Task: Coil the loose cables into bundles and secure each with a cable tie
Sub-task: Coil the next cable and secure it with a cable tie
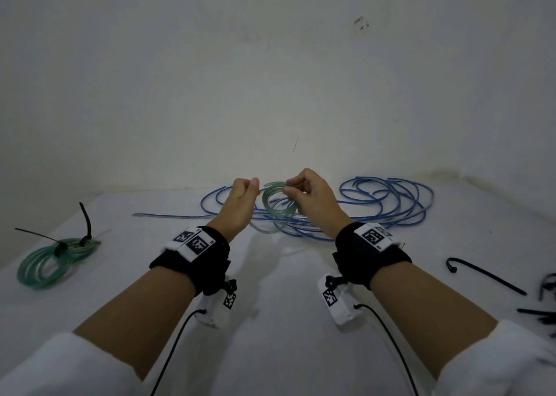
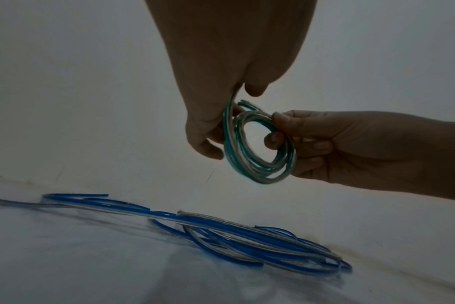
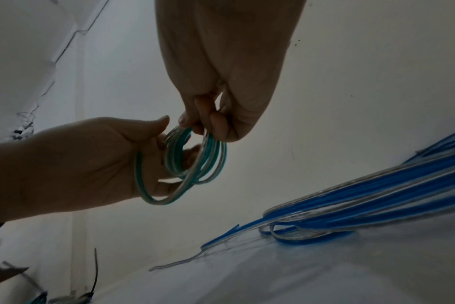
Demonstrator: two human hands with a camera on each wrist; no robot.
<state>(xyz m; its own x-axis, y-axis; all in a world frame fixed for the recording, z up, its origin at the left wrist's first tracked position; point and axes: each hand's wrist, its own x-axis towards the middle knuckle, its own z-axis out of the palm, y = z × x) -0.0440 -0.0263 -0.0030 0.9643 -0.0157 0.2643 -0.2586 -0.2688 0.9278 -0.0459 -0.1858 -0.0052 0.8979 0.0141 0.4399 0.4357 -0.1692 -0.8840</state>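
Note:
A small coil of green-and-clear cable (image 1: 278, 207) is held up above the table between both hands. My left hand (image 1: 245, 195) grips its left side; in the left wrist view the cable (image 2: 257, 160) runs through that hand's curled fingers (image 2: 210, 148). My right hand (image 1: 301, 191) pinches the coil's top right with thumb and fingers; the right wrist view shows the coil (image 3: 195, 164) under those fingers (image 3: 203, 119). Loose blue-and-clear cable (image 1: 376, 206) sprawls on the table behind the hands.
A finished green coil (image 1: 51, 260) with black ties (image 1: 85, 221) lies at the far left. Loose black cable ties (image 1: 487, 276) lie at the right edge. The white table (image 1: 279, 320) meets a white wall close behind the blue cable.

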